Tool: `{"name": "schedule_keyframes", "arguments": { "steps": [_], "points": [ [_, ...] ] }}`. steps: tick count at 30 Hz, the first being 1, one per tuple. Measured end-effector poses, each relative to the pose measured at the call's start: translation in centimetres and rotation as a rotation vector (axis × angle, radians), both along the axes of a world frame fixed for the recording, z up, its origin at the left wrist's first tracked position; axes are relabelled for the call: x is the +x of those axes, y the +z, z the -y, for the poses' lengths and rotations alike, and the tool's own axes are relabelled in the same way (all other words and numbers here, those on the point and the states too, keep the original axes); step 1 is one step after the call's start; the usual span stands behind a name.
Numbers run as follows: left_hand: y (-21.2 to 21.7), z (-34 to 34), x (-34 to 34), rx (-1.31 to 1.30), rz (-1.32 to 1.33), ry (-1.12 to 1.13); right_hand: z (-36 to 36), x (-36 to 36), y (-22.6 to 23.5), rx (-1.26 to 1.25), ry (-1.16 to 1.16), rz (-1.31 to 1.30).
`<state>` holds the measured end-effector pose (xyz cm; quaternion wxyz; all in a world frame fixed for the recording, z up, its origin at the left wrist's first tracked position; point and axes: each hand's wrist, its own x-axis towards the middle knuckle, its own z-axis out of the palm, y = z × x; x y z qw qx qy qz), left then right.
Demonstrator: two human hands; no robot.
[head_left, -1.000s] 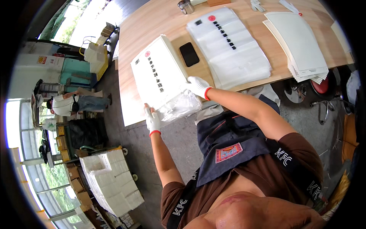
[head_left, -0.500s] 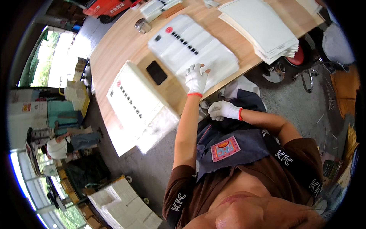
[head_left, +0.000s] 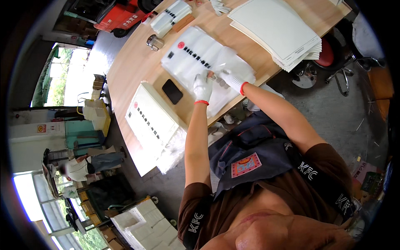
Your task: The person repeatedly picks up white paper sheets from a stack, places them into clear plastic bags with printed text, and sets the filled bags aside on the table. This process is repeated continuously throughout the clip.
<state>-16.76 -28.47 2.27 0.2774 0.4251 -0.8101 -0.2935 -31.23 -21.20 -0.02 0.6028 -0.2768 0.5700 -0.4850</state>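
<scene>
Both my hands wear white gloves with red cuffs and bare fingertips at least on the left. They meet over a flat stack of clear plastic bags, printed with black characters and a red round mark. My left hand has its fingers drawn together at the near edge of the top bag. Beside it, my right hand closes on the same bag, whose film is raised and creased there. To the left stands a stack of white printed sheets, with plastic film hanging off its near end.
A black phone lies between the two stacks. Large white boards are piled at the right. A metal-lidded jar, rolled printed bags and a spare glove sit farther back. Another person stands away at the left.
My right hand has risen from my lap to the plastic bags. My left hand has drawn slightly nearer and its fingers have closed. The top bag's right side is now lifted and wrinkled.
</scene>
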Motion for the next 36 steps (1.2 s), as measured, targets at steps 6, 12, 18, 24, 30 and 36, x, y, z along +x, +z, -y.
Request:
{"name": "schedule_keyframes", "arguments": {
  "steps": [6,12,18,24,30,36],
  "points": [
    [5.4,3.9,1.8,0.67,-1.099,-0.154,-1.7,-3.9,-6.6,-0.035,0.221,-1.241],
    [8.4,-3.1,-3.1,0.389,-0.285,-0.201,-6.6,-2.7,2.9,-0.208,0.0,-0.255],
    [11.0,-16.4,-5.6,-0.485,0.162,-0.61,-6.9,-0.8,0.2,-0.424,0.037,-1.032],
    [4.9,-14.1,-5.1,-0.183,0.008,-0.396,-9.3,-3.5,3.0,-0.378,0.547,-1.063],
    [-0.1,-9.4,-4.0,0.152,-0.229,-0.157,-15.5,-14.7,5.0,-0.478,-0.034,-1.882],
    [-1.0,-7.7,-10.1,0.242,-0.272,-0.387,-15.4,-21.8,3.9,-0.617,0.094,-1.876]
  ]
}}
